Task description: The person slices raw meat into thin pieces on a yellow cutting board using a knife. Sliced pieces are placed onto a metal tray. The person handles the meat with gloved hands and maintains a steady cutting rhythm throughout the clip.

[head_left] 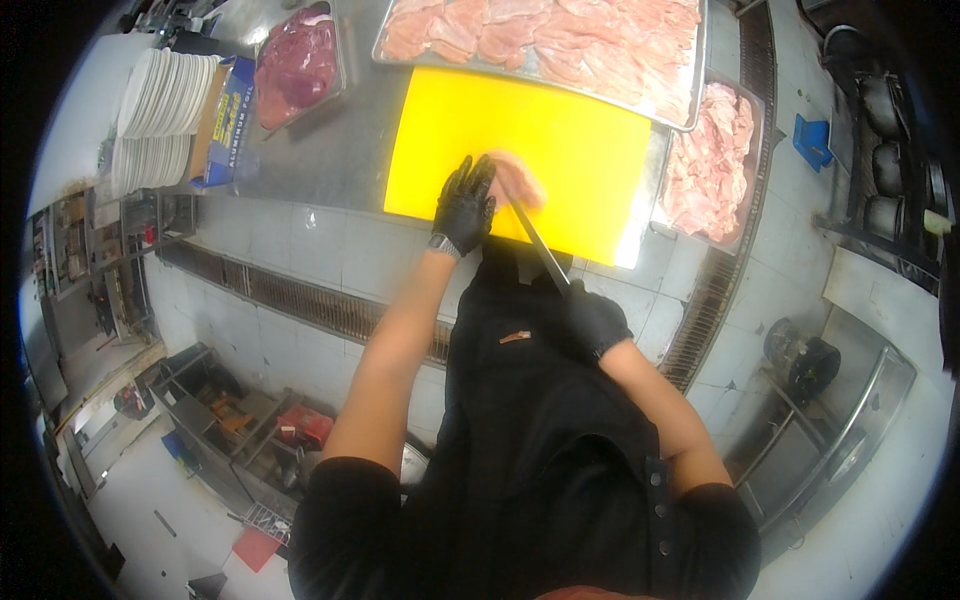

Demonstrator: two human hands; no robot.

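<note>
- The metal counter (330, 160) carried a broad metal tray (699, 65), covered with flat, pale pink slices of meat.
- A bright yellow cutting board (440, 125) lay on the near side of the tray, and a clear container of pink meat pieces (712, 165) stood to its right.
- The left hand (465, 205), in a black glove, lay flattened with its fingers outstretched and close together, pressing along the left side of the meat without clamping on it.
- The right hand (597, 322), also black-gloved, was closed around the handle of a knife (541, 247), whose slim blade slanted up to the meat's near edge.
- The piece of meat (522, 182) lay mid-board, pale pink, smooth and moist-looking, thick and rounded on the right, partly hidden by the fingers.
</note>
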